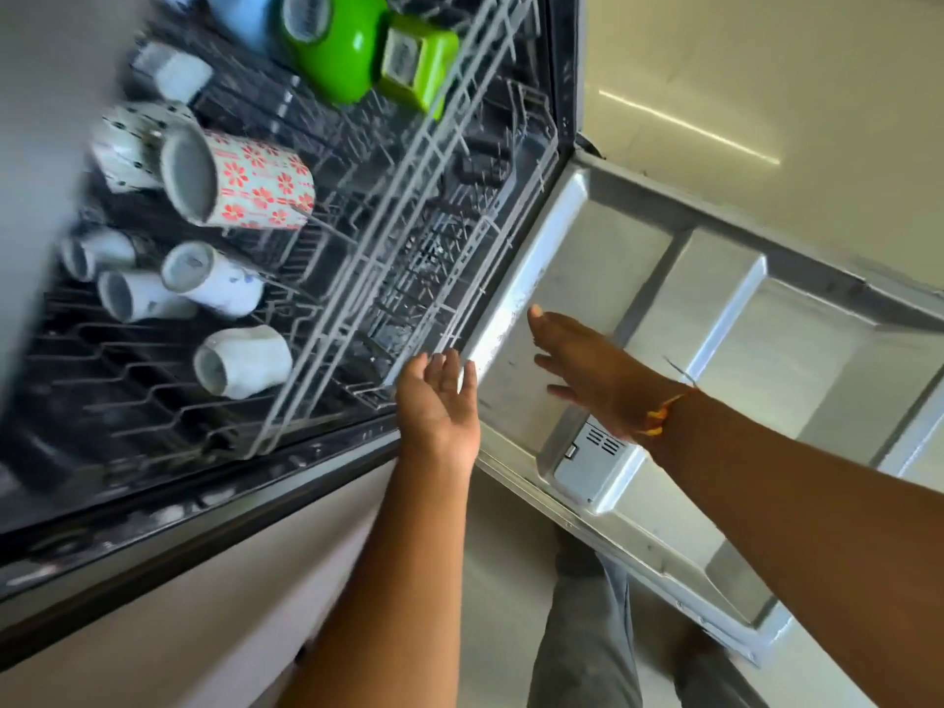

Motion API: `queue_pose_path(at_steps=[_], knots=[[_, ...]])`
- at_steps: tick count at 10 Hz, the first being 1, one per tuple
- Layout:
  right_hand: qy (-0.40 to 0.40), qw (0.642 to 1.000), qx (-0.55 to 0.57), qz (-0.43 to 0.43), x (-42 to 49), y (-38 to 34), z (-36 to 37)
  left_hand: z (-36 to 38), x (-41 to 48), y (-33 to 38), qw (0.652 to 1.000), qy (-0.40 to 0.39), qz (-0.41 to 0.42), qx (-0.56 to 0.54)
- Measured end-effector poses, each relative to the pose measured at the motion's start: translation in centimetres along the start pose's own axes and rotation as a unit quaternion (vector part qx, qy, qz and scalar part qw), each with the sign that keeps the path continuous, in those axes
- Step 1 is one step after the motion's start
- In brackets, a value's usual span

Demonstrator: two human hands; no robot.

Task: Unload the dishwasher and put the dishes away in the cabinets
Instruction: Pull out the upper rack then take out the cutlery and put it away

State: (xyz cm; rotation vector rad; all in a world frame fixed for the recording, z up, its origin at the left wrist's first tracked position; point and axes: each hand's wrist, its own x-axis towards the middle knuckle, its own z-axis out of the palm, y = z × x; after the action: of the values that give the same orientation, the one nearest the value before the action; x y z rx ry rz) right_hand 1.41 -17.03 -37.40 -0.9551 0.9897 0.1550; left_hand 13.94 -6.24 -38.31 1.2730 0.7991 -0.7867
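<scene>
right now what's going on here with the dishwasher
A person is reaching toward an open dishwasher. The left hand is at the front edge of the rack, fingers loose; the right hand hovers open over the lowered door. A floral mug, other cups and green pieces lie in the rack. Nothing is held.

Top edge cuts green bowl point(337, 58); dotted cup point(127, 143) at left motion-blurred.

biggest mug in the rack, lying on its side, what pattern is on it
The mug is white with red-orange flowers, seen best in the head view.
</scene>
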Motion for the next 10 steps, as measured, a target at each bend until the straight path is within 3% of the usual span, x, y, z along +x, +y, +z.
queue_pose_path(at_steps=[2,3,4,6,8,10], knots=[[0.044,0.992,0.114,-0.040,-1.5,-9.6,5.9,1.7,-7.5,3.9,0.993,-0.011,0.113,-0.042],[-0.008,0.982,0.178,-0.054,-1.7,-13.4,8.1,2.1,-9.6,6.3,0.991,-0.057,0.078,-0.097],[0.036,0.987,0.151,-0.042,-1.1,-15.1,9.4,2.6,-10.7,8.4,0.985,-0.074,0.051,-0.146],[0.085,0.993,0.075,-0.016,-1.9,-15.7,9.7,2.1,-10.4,9.2,0.982,-0.015,0.003,-0.187],[0.143,0.989,-0.021,-0.011,-4.8,-13.9,8.0,1.5,-13.0,6.0,0.985,-0.009,-0.029,-0.171],[0.199,0.978,-0.041,0.041,-7.6,-8.9,4.3,0.3,-17.0,-0.2,0.980,-0.004,-0.093,-0.176]])
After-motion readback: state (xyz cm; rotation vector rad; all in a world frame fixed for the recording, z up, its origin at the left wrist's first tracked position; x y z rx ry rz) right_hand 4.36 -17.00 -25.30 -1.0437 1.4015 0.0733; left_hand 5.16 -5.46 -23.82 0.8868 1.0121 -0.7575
